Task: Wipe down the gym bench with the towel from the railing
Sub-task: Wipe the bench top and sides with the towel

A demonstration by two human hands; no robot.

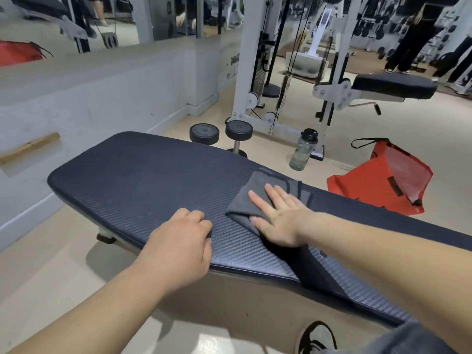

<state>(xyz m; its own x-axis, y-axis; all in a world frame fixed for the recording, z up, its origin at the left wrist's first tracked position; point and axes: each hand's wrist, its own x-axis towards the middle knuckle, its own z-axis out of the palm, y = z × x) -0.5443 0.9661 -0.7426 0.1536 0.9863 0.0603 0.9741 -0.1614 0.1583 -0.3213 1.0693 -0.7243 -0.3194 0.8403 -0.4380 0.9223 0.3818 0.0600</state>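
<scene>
Near bottom edge: one dark shoe with white side on the pale floor, grey trouser leg beside it. Both bare forearms reach in over the worktop, a dark navy textured pad running from left to lower right. Left hand sits on the pad by its near edge, fingers curled under into a loose fist, nothing held, knuckles touching the surface. Right hand lies flat, palm down, fingers straight and spread, pressing on the towel. Towel is grey, folded, dark stitched hem, lying on the worktop right of centre, towards the far edge; its near part is under the palm. Hands are near each other, not touching. Behind the worktop on the floor: two black dumbbells standing on end just beside each other, a clear water bottle with black cap upright, a red bag with black strap slumped to the right. Further back: white cable machine frame, another black padded seat. Left: grey-white wall ledge with a wooden strip. Far right background: a person's dark-trousered legs, weight racks blurred.
</scene>
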